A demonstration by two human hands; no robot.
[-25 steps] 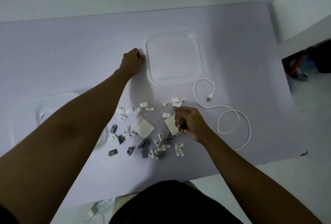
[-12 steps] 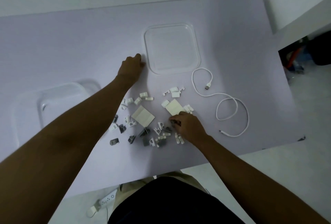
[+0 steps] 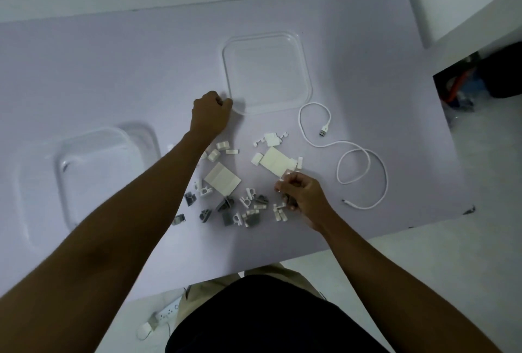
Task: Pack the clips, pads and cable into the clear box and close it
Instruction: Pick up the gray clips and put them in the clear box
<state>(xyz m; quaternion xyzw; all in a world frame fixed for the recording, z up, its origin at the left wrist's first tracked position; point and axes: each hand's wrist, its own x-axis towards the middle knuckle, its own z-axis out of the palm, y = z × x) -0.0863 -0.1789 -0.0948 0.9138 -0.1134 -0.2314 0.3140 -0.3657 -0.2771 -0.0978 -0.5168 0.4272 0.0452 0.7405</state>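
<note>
Risk first: clips [image 3: 248, 208] are tiny and loose, scattered across the near middle of the surface [image 3: 113, 70], some close to its near edge. The right hand [image 3: 300, 195] looks loaded with several at once, so one could slip out on the carry and bounce to the floor. Grey ones would be easy to miss in this dim light. Second risk: both clear pieces are hard to read. Deeper one at left looks like the clear box [image 3: 93, 171] and the flat square at far centre like its lid [image 3: 265, 70], but that's my guess only; dumping into the wrong one means a redo. Cable [image 3: 364, 155] lies in loose loops at right, well apart from the box; packed uncoiled, it would likely spring up and block the lid. Two pads [image 3: 223, 180] lie flat among the clips, the right one just beside the right hand, awkward to peel up. Right hand: fingers curled in, fingertips [image 3: 282, 186] pinching small white clips, something darker under the palm, can't identify it. Left hand [image 3: 211, 116]: loose fist at the lid's near-left corner, at or on the rim; can't tell whether it pinches it. Nothing visible in the box, which sits open.
</note>
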